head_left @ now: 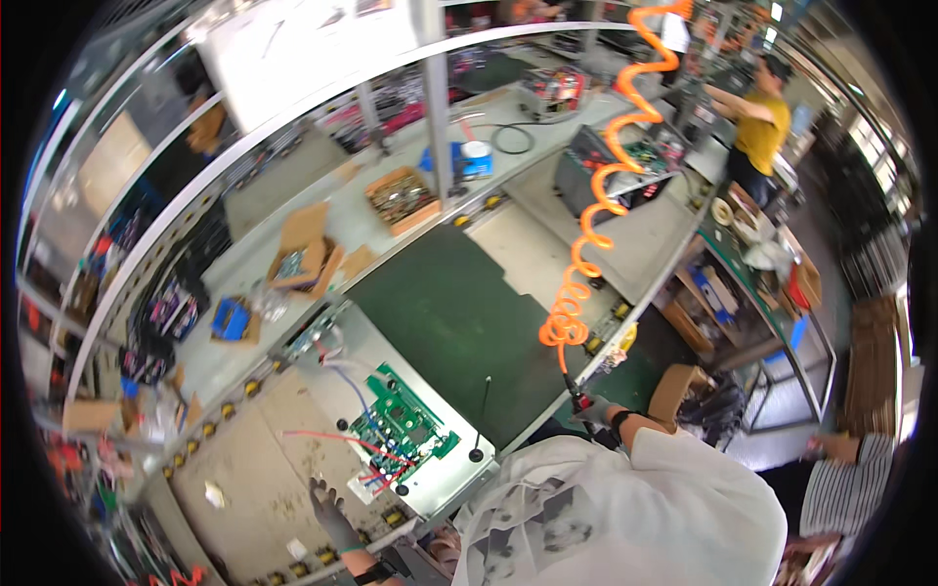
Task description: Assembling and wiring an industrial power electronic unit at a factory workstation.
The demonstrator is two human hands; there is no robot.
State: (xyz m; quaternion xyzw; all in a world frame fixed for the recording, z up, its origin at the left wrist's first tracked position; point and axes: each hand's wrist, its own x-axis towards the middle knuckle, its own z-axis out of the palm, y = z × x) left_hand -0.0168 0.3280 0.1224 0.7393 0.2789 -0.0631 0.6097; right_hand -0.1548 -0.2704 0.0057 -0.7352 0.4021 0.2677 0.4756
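My left hand [335,515], in a grey glove, is held over the conveyor beside a metal panel [447,418]. Its fingers are spread and nothing is in them. On that panel lies a green circuit board [410,420] with red and blue wires attached; one red wire [327,436] sticks out over the left edge. My right hand [598,411], also gloved, is at the right side of the line, closed round an air tool [581,401] with a red part. An orange coiled hose [598,210] runs down to it. The tool's lower end is hidden.
A dark green mat [454,322] lies beyond the panel. Cardboard boxes of small parts [401,200] stand along the far bench. A grey machine casing [611,171] sits farther down the line. To the right are a parts table [752,273], a person in yellow [760,127] and a striped sleeve [848,488].
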